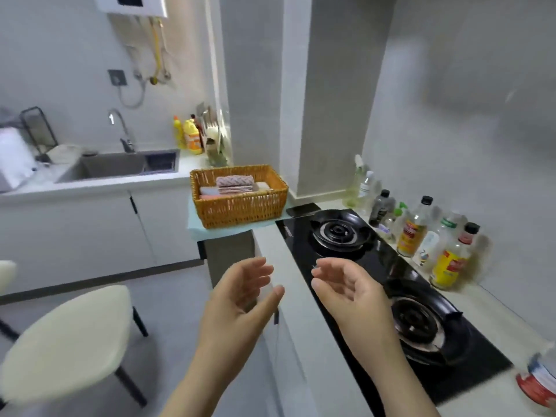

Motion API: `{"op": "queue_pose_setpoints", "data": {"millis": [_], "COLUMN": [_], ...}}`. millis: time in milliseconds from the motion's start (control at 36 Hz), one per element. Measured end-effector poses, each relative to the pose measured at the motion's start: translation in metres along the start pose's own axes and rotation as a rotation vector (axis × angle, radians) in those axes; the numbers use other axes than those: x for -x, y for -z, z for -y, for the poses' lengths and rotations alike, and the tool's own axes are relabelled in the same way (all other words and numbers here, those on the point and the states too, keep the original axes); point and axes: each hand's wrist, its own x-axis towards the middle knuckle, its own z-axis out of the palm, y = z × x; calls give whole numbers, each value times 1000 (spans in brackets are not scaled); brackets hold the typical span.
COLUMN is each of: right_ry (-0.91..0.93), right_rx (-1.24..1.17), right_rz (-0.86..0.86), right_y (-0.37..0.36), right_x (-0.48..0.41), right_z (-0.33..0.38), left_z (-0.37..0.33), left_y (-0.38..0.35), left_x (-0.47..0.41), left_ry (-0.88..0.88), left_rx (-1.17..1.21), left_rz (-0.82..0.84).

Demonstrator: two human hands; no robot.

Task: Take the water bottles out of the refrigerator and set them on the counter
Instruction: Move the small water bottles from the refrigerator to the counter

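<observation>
My left hand [240, 296] and my right hand [346, 290] are raised side by side in front of me, palms facing each other, fingers apart, nothing in either. They hover over the front edge of the pale counter [288, 266] beside the black gas hob [376, 284]. A blurred bottle with a red and white label [538, 380] lies or stands at the lower right on the counter; I cannot tell which. No refrigerator is in view.
A wicker basket [239, 195] of folded cloths sits on a blue mat at the counter's end. Several condiment bottles [421, 233] line the wall behind the hob. A sink [120, 165] is at the far left, and a cream chair [63, 344] stands at the lower left.
</observation>
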Motion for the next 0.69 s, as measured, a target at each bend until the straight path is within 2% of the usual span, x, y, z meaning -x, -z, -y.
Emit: {"op": "queue_pose_setpoints", "data": {"millis": [361,694], "right_ry": [154,229], "right_rx": [-82,-203], "right_rz": [450,874], "right_y": [-266,-448], "right_x": [42,101], "right_z": [65,111], "left_z": [13,24], "left_y": [255,401], "left_x": [60,129], "left_ry": [-7,37], "left_rx": [-68,-40], "left_rz": [-457,-912]}}
